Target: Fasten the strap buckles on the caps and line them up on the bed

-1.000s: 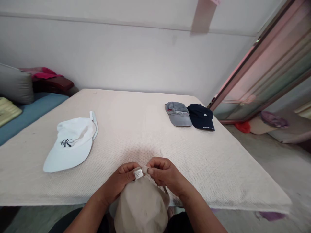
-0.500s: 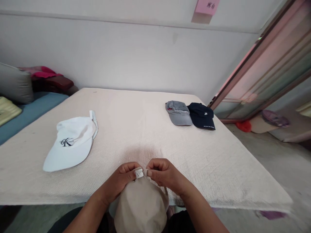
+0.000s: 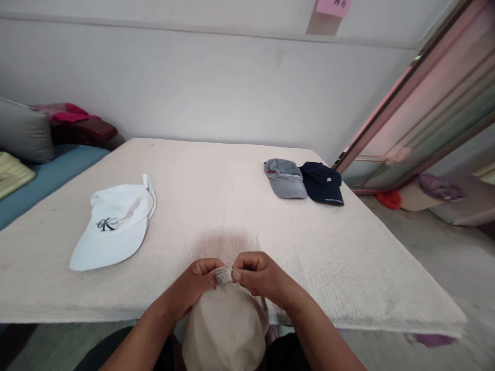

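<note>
At the near edge of the table I hold a beige baseball cap (image 3: 226,330), its crown toward me and its back strap pointing away. My left hand (image 3: 197,281) is closed, pinching the strap beside a small metal buckle (image 3: 223,276). Close by on the other side, my right hand (image 3: 263,275) is closed too, its thumb and finger pinching the strap end just right of the buckle. The fingertips nearly meet. Most of the cap's brim is hidden below the crown.
A white cap (image 3: 116,221) with black letters lies on the cloth-covered table (image 3: 209,190) at left. A grey cap (image 3: 286,180) and a navy cap (image 3: 320,183) sit side by side at back right. Behind stands a white wall (image 3: 193,82); a grey cushion (image 3: 25,131) is far left.
The metal buckle now shows a greyer, less bright face, tilted slightly differently. Both hands keep their pinch on the strap, almost in the same place. The view has shifted slightly.
</note>
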A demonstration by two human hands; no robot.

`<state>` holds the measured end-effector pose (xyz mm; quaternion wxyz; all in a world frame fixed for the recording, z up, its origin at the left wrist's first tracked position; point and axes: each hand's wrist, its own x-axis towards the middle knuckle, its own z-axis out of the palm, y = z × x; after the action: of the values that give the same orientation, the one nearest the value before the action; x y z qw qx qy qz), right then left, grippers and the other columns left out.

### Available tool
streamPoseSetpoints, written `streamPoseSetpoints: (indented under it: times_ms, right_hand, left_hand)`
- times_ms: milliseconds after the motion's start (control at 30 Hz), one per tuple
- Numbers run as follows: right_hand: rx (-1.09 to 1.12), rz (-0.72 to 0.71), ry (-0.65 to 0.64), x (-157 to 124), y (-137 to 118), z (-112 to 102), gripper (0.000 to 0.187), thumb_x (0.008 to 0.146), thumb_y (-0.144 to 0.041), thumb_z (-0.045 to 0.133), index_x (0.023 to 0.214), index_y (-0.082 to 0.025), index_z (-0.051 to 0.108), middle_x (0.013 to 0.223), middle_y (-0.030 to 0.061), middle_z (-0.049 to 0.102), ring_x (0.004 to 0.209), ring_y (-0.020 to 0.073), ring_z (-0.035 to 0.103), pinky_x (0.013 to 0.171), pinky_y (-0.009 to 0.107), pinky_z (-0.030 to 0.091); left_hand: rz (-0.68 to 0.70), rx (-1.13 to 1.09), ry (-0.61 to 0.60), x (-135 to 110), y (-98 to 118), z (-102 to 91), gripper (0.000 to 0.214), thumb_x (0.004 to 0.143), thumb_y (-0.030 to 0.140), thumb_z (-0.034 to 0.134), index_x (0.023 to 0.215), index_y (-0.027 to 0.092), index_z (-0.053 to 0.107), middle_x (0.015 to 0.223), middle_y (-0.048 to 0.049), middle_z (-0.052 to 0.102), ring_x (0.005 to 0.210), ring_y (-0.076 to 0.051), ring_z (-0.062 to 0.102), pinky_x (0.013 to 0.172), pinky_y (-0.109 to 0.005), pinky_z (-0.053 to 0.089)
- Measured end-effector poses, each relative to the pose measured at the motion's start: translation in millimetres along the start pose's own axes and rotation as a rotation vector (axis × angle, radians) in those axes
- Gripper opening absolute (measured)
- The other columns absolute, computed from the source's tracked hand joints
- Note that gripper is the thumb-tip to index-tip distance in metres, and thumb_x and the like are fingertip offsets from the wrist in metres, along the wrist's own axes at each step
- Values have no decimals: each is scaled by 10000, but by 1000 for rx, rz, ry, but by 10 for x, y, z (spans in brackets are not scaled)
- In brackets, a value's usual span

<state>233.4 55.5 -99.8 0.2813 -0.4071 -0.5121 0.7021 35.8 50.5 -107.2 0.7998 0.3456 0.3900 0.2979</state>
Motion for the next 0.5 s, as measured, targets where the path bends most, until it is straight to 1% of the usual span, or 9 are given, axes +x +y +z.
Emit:
streamPoseSetpoints:
  times_ms: [133,267,400,500]
  right_hand:
    - [-55,-38,8,-3,-10,7,230,768,-367,654,695,-159,590,545,-53,408,489,58,318,448,201,223]
    - [-128,-104,40,-2,-13,13,210,765,-334,649,678,-154,586,591,-45,415,538,66,331,482,204,243]
    - [-148,-107,39,-14,-27,6,197,779,-322,633,695,-151,587,603,-46,412,551,66,328,494,199,254]
    - [-154,-107,21,-29,-51,1,193,778,-322,639,711,-147,592,610,-42,427,558,68,341,504,200,270]
  left_hand:
    - [2,23,-14,-7,19,21,259,670,367,761,704,138,645,601,23,540,507,-60,410,490,-177,291]
    - [-18,20,-17,-8,13,29,237,691,344,741,707,134,634,581,27,522,487,-57,401,475,-174,287]
    - [-43,7,2,-7,-25,1,174,721,291,709,719,139,625,590,27,530,485,-57,416,473,-169,298]
    - [-40,16,-18,-7,-36,-15,148,726,271,695,730,139,629,591,29,529,479,-51,408,470,-164,292]
